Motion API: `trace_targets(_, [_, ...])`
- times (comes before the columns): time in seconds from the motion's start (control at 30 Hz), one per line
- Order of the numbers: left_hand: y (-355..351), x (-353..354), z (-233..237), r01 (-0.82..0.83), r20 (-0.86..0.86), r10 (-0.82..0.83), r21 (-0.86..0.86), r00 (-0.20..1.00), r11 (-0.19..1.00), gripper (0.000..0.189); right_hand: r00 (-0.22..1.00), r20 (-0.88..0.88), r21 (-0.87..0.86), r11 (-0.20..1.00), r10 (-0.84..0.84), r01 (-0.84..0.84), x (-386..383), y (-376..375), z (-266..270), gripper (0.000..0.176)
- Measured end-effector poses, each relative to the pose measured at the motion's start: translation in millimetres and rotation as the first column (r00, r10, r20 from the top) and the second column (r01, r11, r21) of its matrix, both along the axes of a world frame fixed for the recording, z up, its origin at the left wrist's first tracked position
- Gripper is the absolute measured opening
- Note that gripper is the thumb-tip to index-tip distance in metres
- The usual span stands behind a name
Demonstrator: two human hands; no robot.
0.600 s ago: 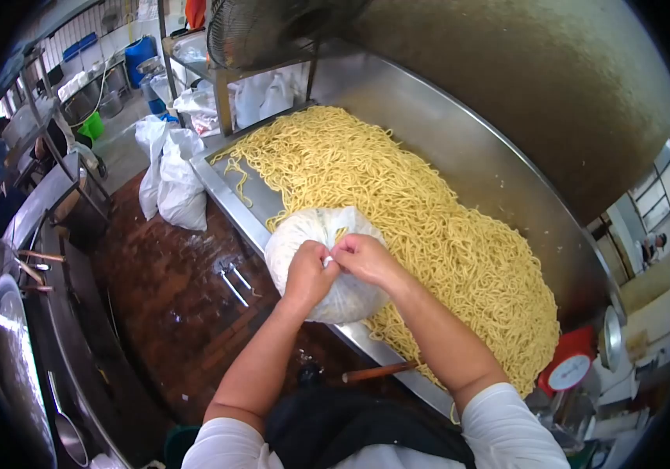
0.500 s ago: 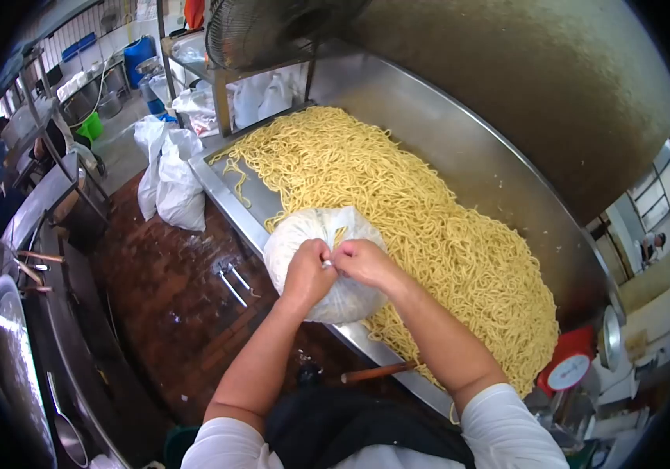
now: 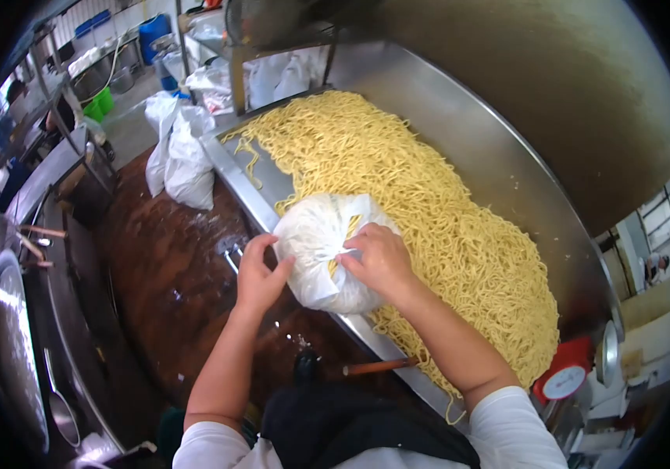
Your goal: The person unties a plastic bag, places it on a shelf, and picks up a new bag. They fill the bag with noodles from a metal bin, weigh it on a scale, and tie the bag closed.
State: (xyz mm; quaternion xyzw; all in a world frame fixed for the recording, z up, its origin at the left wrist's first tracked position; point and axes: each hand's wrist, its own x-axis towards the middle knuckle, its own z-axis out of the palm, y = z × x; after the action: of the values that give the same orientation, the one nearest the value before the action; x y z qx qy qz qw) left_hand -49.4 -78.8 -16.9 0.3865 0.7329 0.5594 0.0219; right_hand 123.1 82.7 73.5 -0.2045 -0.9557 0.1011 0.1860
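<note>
A full, translucent white plastic bag [image 3: 311, 227] rests at the near edge of the metal tray, gathered at its top, with a few yellow strands showing there. My right hand [image 3: 382, 262] pinches the gathered plastic between thumb and fingers. At the bag's left side is my left hand [image 3: 263, 273], its thumb and fingers spread, with nothing between them. Beyond the bag and to its right, a large heap of yellow noodles [image 3: 428, 211] covers much of the tray [image 3: 268, 168].
White bags [image 3: 188, 168] stand on the brown floor at the left. A wooden handle [image 3: 380, 366] juts past the tray's near edge. A red scale [image 3: 565, 379] is at the right, a large wok [image 3: 18, 344] at the far left. A person [image 3: 61, 113] is at the back left.
My left hand has let go of the bag's top and moved left, its fingers opening. The gathered plastic now shows more. The camera view has shifted slightly.
</note>
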Motion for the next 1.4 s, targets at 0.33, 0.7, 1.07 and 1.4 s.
trace_targets(0.33, [-190.0, 150.1, -80.4, 0.229, 0.431, 0.044, -0.560, 0.901, 0.796, 0.035, 0.996, 0.049, 0.031, 0.997, 0.074, -0.076, -26.7, 16.9, -41.1, 0.025])
trace_targets(0.7, [-341.2, 350.6, -32.1, -0.018, 0.399, 0.520, -0.780, 0.755, 0.625, 0.034, 0.995, 0.038, -0.147, 0.986, 0.090, -0.084, -41.2, 60.5, -74.5, 0.046])
trace_targets(1.07, [-417.9, 415.8, -2.3, -0.154, 0.475, 0.686, -0.750, 0.551, 0.644, 0.041, 0.891, -0.447, -0.762, 0.488, 0.079, -0.425, -60.0, 54.4, -2.2, 0.030])
trace_targets(1.4, [-469.5, 420.1, 20.2, -0.256, 0.849, 0.017, 0.140, 0.529, 0.956, 0.070, 0.846, -0.487, -0.831, 0.183, 0.216, -0.525, 52.8, -220.7, 78.9, 0.027])
